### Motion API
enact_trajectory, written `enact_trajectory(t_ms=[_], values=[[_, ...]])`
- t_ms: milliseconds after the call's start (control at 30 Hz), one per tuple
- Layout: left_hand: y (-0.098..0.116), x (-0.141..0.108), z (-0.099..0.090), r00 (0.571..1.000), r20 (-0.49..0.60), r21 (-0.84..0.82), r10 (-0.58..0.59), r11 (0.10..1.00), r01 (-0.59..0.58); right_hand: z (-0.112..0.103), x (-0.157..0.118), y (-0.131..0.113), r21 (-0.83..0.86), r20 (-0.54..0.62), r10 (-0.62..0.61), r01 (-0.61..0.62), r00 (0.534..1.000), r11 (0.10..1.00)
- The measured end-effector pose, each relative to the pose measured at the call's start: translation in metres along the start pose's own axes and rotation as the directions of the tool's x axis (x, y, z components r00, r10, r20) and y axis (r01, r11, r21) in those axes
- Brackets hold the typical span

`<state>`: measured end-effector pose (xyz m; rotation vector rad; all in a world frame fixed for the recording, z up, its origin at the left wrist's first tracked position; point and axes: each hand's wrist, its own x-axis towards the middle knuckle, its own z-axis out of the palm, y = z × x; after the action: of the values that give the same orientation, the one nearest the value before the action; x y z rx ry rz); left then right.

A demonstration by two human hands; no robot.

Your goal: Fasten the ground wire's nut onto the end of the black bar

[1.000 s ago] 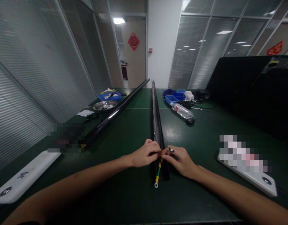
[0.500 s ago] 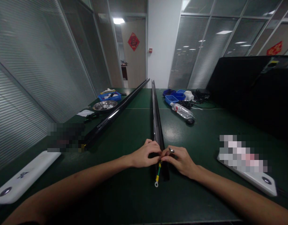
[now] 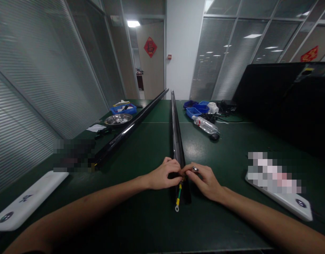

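Note:
A long black channel-shaped strip [image 3: 177, 141] runs away from me down the middle of the table. From its near end hangs a short green and yellow wire with a ring terminal [image 3: 177, 208]. My left hand [image 3: 166, 174] pinches at the wire's upper end, inside the channel. My right hand [image 3: 205, 180], with a ring on one finger, meets it from the right, thumb and forefinger pressed together. Whatever lies between the right fingertips is too small and too hidden to name.
A second black strip [image 3: 128, 129] lies to the left. Near it are a metal bowl [image 3: 106, 122] and a blue bin [image 3: 134, 110]. A plastic bottle [image 3: 205, 125] and blue trays [image 3: 193, 112] stand right. White devices [image 3: 27, 201] flank me on both sides.
My right thumb has shifted up and slightly away from the wire, and its forefinger reaches further over the channel. My left hand stays almost still.

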<state>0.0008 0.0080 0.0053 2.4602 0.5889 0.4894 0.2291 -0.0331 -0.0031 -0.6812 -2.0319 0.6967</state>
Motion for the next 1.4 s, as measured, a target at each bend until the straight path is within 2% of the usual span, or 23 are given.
enact_trajectory(t_ms=[333, 600, 867, 1267, 1400], values=[[0.002, 0.000, -0.001, 1.000, -0.003, 0.010, 0.000, 1.000, 0.000, 0.003, -0.003, 0.007, -0.106, -0.044, -0.067, 0.063, 0.997, 0.992], [-0.001, 0.000, 0.000, 1.000, -0.003, 0.014, 0.019, 1.000, -0.019, 0.009, -0.006, -0.002, -0.203, -0.059, -0.056, 0.043, 0.997, 0.978], [0.002, 0.000, 0.000, 1.000, -0.006, 0.007, 0.000, 1.000, 0.000, -0.001, 0.000, -0.003, -0.146, -0.024, -0.102, 0.097, 0.995, 0.984], [0.002, 0.001, 0.000, 1.000, -0.017, 0.001, 0.013, 1.000, -0.013, 0.011, -0.007, -0.006, -0.264, -0.104, -0.039, 0.010, 0.994, 0.964], [0.003, 0.000, -0.002, 1.000, -0.013, -0.007, 0.006, 1.000, -0.006, 0.006, -0.006, -0.004, -0.222, -0.100, -0.065, 0.042, 0.993, 0.974]])
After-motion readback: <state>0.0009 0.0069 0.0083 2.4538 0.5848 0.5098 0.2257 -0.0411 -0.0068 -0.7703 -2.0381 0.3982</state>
